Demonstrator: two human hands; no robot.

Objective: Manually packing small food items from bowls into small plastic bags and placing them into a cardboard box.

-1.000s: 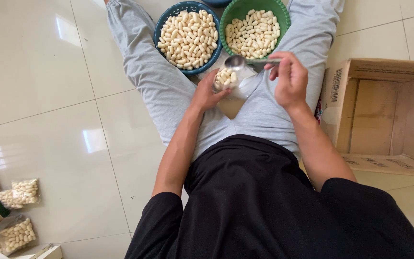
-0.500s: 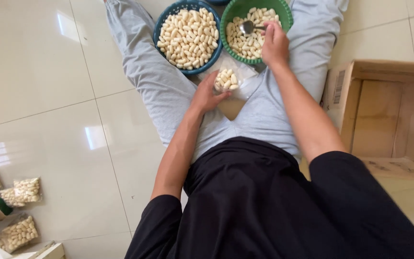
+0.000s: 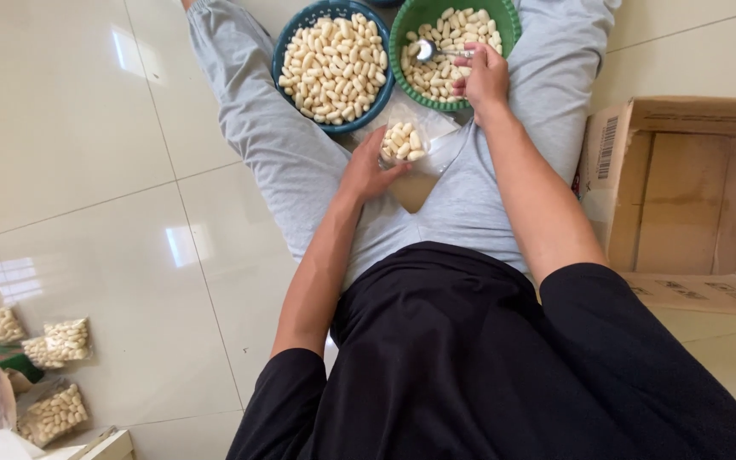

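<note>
I see a small clear bag (image 3: 405, 142) of pale pods pinched upright in my left hand (image 3: 370, 170), fingers closed on its side, resting over my lap. Just ahead and to the right of that hand, my right hand (image 3: 480, 78) is clamped on a spoon (image 3: 436, 51), whose bowl lies among the pods in the green basket (image 3: 504, 25). Touching that basket, straight ahead of my left hand, sits the blue basket (image 3: 287, 47), also full. An open cardboard box (image 3: 683, 196) stands right of my right arm. Filled bags (image 3: 53, 341) lie on the floor well off to the left.
</note>
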